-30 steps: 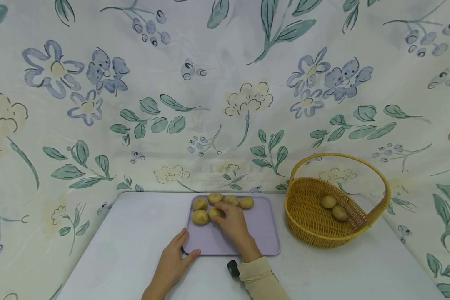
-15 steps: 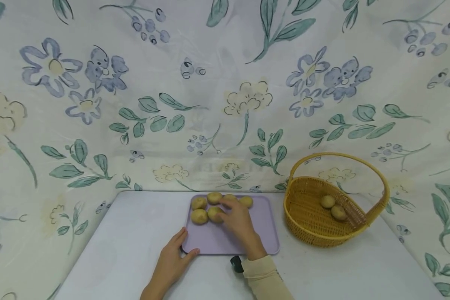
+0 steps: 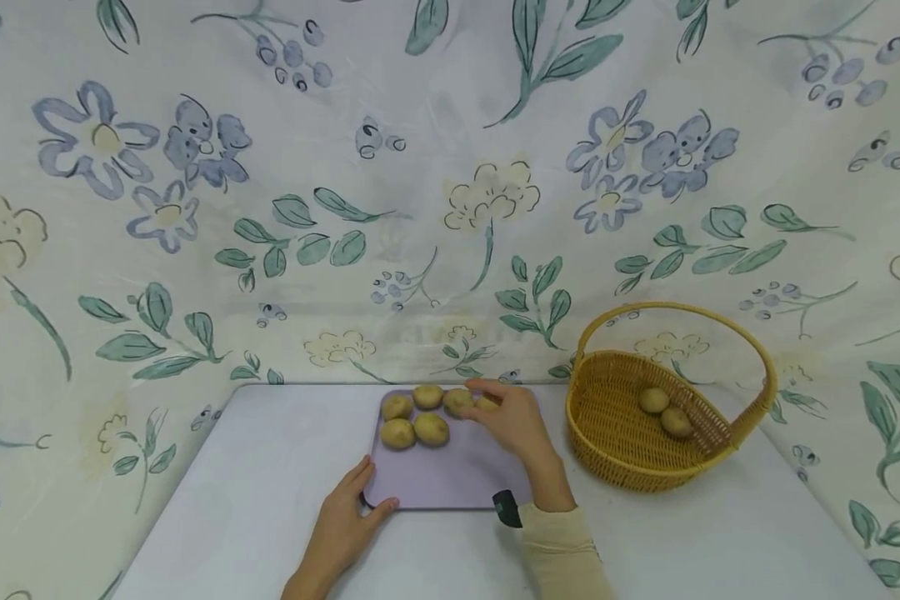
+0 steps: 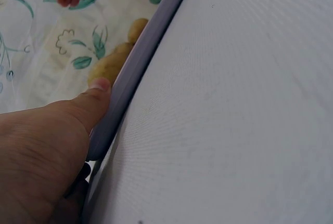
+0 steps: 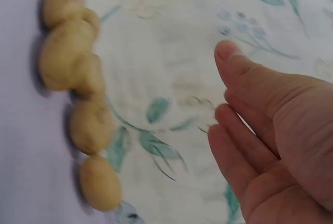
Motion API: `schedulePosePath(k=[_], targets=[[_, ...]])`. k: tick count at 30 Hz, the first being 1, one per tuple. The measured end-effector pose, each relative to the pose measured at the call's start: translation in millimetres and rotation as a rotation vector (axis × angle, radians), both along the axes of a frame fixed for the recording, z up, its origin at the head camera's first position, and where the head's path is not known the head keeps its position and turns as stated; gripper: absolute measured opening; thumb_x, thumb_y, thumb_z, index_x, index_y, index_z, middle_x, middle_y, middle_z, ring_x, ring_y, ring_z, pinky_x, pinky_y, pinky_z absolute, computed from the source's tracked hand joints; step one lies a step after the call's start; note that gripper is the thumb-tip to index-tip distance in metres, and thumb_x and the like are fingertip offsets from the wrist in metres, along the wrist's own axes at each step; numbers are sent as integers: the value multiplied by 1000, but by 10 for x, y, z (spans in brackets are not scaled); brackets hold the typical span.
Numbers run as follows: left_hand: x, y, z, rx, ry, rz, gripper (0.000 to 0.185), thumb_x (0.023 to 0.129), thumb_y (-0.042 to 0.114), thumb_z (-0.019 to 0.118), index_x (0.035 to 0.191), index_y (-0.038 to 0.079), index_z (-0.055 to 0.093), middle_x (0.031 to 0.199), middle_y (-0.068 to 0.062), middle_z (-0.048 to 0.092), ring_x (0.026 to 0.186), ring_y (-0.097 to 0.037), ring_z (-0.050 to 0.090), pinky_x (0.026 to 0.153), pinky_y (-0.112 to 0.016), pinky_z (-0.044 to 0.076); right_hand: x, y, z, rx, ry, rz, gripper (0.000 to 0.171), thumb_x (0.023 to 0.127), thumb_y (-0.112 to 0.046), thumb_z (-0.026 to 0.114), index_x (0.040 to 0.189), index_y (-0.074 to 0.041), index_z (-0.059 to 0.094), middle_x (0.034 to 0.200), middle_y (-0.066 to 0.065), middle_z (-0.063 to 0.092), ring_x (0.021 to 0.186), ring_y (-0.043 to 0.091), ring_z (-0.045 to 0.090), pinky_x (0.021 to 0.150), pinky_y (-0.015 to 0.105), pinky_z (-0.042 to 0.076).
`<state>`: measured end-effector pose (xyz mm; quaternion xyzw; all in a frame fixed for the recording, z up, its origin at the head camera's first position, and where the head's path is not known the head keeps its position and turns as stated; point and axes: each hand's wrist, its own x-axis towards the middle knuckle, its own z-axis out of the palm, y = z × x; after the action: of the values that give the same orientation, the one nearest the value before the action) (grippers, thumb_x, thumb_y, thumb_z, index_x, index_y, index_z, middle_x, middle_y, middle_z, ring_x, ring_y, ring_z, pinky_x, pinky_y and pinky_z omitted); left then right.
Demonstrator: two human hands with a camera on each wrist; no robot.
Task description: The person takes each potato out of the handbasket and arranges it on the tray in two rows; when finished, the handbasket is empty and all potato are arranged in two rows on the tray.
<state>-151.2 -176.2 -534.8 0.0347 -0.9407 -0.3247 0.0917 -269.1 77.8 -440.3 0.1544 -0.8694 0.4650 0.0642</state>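
Observation:
Several yellow-brown potatoes [image 3: 431,429] lie in two rows at the left and back of a lilac tray [image 3: 442,479]. My left hand [image 3: 345,521] holds the tray's front left corner, its thumb over the front rim and its fingertips along the left side. In the left wrist view that thumb lies on the rim [image 4: 139,60], while the fingers are hidden. My right hand [image 3: 516,423] hovers over the tray's back right part and partly covers the rightmost potato. From the right wrist view, the fingers [image 5: 237,154] are loosely bent with nothing between them, apart from the potatoes [image 5: 92,125].
To the tray's right stands a brown wicker basket [image 3: 630,478] with a tall arched handle [image 3: 678,307]. Two potatoes [image 3: 676,422] sit inside it. A floral cloth [image 3: 390,317] hangs behind the white table [image 3: 270,450]. A black device [image 3: 507,508] is at my right wrist.
My right hand let go of the front-row potato and moved right and up from it, toward the back right of the tray. The left hand stayed at the tray corner.

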Motion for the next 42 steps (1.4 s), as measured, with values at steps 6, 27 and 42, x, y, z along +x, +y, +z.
schedulePosePath(k=[6, 27, 42], targets=[[8, 0, -10, 6, -7, -6, 80, 77, 44, 74, 138, 1, 46, 149, -9, 40, 137, -32, 39, 113, -49, 34, -2, 391, 223, -55, -63, 37, 40, 75, -29, 80, 113, -23, 70, 121, -4, 67, 117, 21, 61, 93, 37, 55], [13, -5, 0, 7, 40, -15, 78, 77, 44, 74, 135, -1, 48, 147, -11, 44, 135, -34, 42, 111, -49, 36, -193, 2008, 443, 99, -147, -100, 61, 74, -55, 72, 122, -19, 65, 123, 5, 66, 101, 4, 62, 78, 12, 50], [29, -16, -6, 13, 16, -11, 79, 78, 45, 74, 137, 0, 46, 147, -12, 42, 135, -34, 41, 112, -49, 35, -480, 2353, 131, 154, -200, -170, 60, 81, -45, 71, 126, -8, 61, 131, 17, 58, 124, 38, 49, 104, 53, 40]])
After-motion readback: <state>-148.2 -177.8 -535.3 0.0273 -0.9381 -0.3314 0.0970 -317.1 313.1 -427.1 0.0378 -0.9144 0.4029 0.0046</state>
